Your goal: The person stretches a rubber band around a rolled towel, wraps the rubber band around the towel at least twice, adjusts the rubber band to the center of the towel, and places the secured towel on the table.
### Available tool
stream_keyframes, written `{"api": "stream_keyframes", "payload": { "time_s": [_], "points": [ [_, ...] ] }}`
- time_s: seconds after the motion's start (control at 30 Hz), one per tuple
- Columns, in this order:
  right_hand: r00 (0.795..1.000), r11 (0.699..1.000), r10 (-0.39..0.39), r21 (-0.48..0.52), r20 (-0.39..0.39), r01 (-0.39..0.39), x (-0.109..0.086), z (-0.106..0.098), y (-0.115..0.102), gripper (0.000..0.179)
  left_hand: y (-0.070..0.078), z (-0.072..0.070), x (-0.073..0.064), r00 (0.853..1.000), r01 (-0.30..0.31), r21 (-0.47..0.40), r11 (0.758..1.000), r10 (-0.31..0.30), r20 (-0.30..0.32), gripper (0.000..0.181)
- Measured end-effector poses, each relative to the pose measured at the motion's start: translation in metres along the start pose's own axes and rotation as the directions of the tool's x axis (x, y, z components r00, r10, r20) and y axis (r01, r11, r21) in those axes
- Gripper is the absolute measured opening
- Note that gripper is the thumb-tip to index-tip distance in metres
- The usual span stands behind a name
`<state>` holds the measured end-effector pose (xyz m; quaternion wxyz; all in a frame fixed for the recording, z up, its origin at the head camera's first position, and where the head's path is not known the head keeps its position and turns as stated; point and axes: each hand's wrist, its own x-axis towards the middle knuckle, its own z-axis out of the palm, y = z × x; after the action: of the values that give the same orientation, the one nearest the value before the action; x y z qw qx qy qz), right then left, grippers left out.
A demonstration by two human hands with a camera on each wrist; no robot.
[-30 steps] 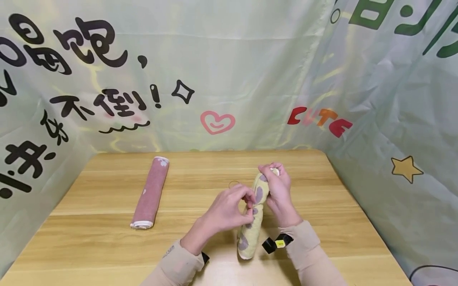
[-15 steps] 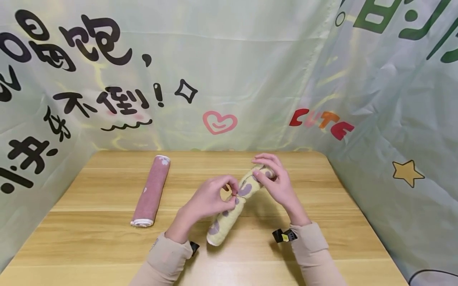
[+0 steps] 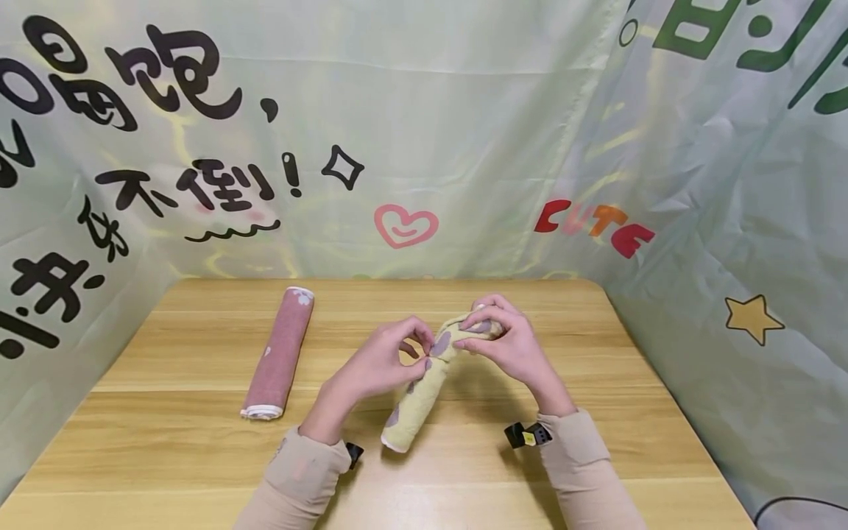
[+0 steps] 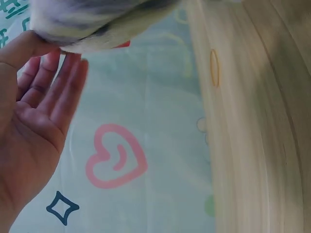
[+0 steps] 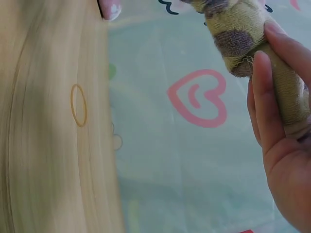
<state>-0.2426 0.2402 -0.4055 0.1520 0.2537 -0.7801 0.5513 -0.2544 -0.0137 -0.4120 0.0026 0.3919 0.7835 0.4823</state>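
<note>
A rolled yellow towel (image 3: 424, 397) with purple spots is held at a slant above the table, narrowed at a crease near its middle. At that crease, my left hand (image 3: 380, 361) pinches with thumb and fingertips; whether it also holds a thin band there is too small to tell. My right hand (image 3: 513, 342) grips the upper half, thumb on the near side and fingers over the top. In the right wrist view, the towel (image 5: 233, 41) shows its crease and a loose thread. A thin rubber band (image 4: 215, 68) lies on the table.
A rolled pink towel (image 3: 278, 353) with white ends lies on the left of the wooden table (image 3: 165, 456). A printed curtain (image 3: 477, 132) hangs along the back and sides. A black cable (image 3: 801, 500) curves at the lower right.
The yellow towel's lower end has swung left and up from near upright to a slant. My left hand has moved left with it. My right hand opened its grip, then closed on the upper half again.
</note>
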Motion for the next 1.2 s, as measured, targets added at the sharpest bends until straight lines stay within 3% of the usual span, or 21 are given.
{"api": "stream_keyframes", "payload": {
  "time_s": [0.13,0.33,0.47,0.8,1.07,1.2],
  "points": [
    [0.998,0.998,0.06,0.022,-0.02,-0.059,0.0,-0.002,-0.002,0.019,0.002,0.0,0.0,0.999,-0.005,0.04,0.999,0.006,-0.036,0.026],
    [0.994,0.994,0.101,0.037,-0.044,-0.1,0.0,-0.002,-0.003,0.014,0.007,0.0,-0.001,0.99,-0.086,0.047,0.995,0.09,-0.105,0.022],
    [0.996,0.995,0.084,0.065,-0.041,-0.081,0.0,0.0,-0.004,0.014,0.009,0.0,0.0,0.988,-0.114,0.076,0.991,0.121,-0.094,0.022],
    [0.995,0.979,0.094,0.181,-0.022,-0.089,0.0,0.003,-0.012,0.014,0.012,0.003,0.0,0.996,-0.065,0.086,0.994,0.07,-0.062,0.033],
    [0.985,0.988,0.121,0.111,-0.122,-0.107,0.0,0.011,-0.013,0.012,0.011,0.012,0.002,0.991,-0.121,0.042,0.992,0.123,-0.048,0.024],
    [0.984,0.99,0.125,0.086,-0.13,-0.114,-0.001,0.011,-0.012,0.013,0.01,0.018,0.003,0.988,-0.149,0.036,0.988,0.15,-0.027,0.022]
  ]
}}
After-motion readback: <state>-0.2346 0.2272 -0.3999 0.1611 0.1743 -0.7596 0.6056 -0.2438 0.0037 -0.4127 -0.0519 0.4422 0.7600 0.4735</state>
